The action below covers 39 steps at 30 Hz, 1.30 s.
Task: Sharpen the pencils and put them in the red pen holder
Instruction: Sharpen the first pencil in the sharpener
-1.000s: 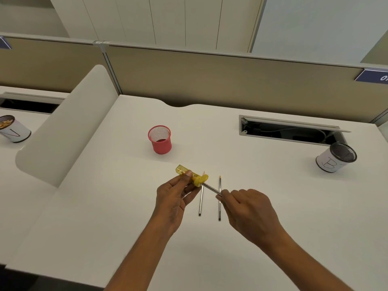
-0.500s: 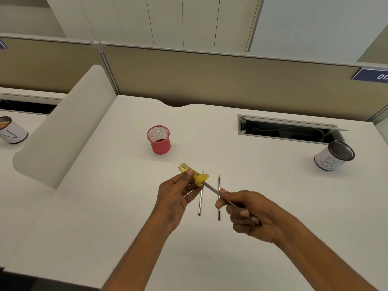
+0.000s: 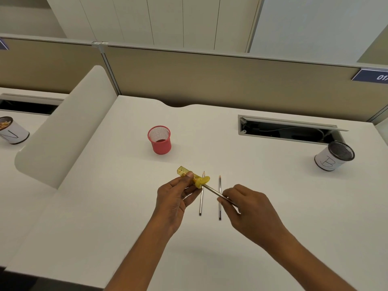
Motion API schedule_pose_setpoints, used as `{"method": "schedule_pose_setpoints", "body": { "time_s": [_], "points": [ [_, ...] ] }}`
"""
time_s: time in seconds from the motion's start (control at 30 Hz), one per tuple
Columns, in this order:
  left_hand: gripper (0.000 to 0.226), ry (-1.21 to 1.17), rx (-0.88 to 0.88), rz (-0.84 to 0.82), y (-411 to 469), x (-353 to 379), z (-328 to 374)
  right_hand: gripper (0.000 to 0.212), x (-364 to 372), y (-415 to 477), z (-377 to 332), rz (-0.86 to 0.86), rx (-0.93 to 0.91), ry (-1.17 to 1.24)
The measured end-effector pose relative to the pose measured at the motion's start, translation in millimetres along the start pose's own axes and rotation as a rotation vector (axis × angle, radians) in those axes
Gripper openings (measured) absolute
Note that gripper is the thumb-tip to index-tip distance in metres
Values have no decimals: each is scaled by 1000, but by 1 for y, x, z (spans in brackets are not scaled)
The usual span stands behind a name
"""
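Observation:
My left hand (image 3: pixel 175 199) grips a yellow, see-through pencil sharpener (image 3: pixel 192 177) just above the white desk. A dark pencil (image 3: pixel 212 190) sticks into the sharpener's right end, and my right hand (image 3: pixel 249 211) pinches its other end. Two more pencils lie side by side on the desk below my hands, one on the left (image 3: pixel 201 203) and one on the right (image 3: pixel 219 198), both with their tips pointing away from me. The red mesh pen holder (image 3: pixel 159 140) stands upright farther back on the left, with nothing visible inside it.
A white-wrapped mesh cup marked B (image 3: pixel 333 156) stands at the right. An open cable tray (image 3: pixel 287 130) is set into the desk behind it. A curved white divider (image 3: pixel 63 131) borders the left side, with another cup (image 3: pixel 11 133) beyond it.
My right hand has turned over on the pencil, from knuckles-down half a second ago back to knuckles-up. The left hand and the sharpener stay in place.

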<state>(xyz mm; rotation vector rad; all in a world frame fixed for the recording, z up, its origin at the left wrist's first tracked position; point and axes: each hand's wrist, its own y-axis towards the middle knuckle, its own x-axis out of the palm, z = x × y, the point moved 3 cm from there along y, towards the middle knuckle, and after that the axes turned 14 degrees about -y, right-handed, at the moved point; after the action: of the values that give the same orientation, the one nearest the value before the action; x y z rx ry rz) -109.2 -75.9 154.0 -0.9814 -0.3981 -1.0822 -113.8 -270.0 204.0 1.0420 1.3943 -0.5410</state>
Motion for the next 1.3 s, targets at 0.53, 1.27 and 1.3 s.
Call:
{"method": "schedule_pose_setpoints", "body": {
  "time_s": [0.53,1.27,1.3],
  "points": [
    [25,16,0,-1,-1,-2,5,39,9,-3,14,-605,632,1134],
    [26,-115,-18,61,8,-3,14,18,17,-14,48,-298,656,1102],
    [25,-121,-20,61,9,-4,14,17,21,-13,49,-274,681,1098]
  ]
}}
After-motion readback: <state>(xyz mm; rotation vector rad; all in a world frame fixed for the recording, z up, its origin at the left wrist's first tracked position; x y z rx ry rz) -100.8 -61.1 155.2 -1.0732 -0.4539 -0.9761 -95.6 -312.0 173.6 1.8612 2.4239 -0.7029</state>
